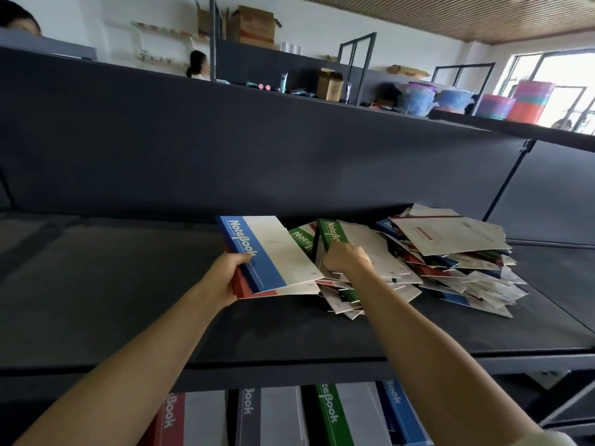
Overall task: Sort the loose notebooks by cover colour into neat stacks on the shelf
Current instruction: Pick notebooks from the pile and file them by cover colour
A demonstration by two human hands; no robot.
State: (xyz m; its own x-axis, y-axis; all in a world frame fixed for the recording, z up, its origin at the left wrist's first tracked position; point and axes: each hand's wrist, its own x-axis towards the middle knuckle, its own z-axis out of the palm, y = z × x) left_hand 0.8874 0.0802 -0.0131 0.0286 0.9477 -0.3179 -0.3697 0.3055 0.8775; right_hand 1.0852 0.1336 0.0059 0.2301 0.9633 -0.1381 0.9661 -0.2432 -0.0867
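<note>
Lower notebooks (328, 416) cut off below.

top notebook (273, 252): blue band with white "NoteBook" lettering, rest off-white
notebook under it (246, 286): red band
gripped notebook (331, 235): green band, white lettering
pile (450, 262): off-white covers, red, blue, green edges
shelf (128, 284): dark grey

Above the dark back panel we see cardboard boxes (256, 25) stacked high on a far rack. Lower, a small open box (329, 83) stands near a tube (283, 82). To the right sit wrapped blue tubs (418, 99) and stacked colourful basins (528, 99) beside a bright window (561, 75).
</note>
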